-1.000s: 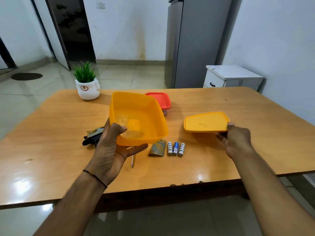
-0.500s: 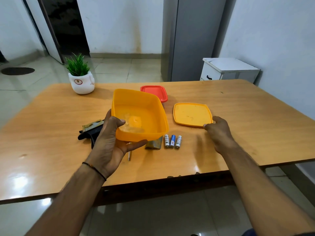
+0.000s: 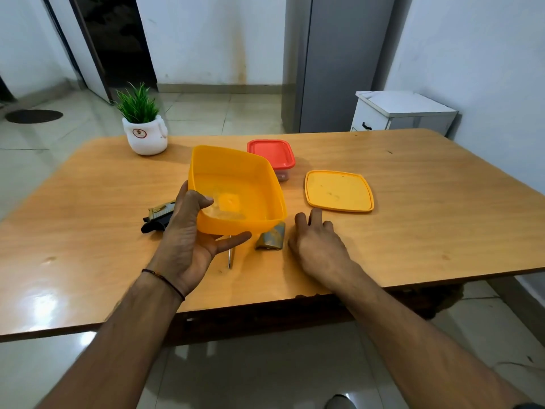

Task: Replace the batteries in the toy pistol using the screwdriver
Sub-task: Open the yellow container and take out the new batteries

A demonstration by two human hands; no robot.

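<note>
Table [image 3: 413, 231] holds toy pistol [image 3: 154, 219], tiled floor [image 3: 206, 113] beyond.

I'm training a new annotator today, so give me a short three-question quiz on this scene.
1. True or false: the yellow lid sits on the yellow container.
2. Which hand grips the yellow container? A) left hand B) right hand C) both
3. What colour is the lid of the closed box behind the yellow container?

Key: 1 false, the lid lies flat on the table; 2 A; 3 red.
</note>
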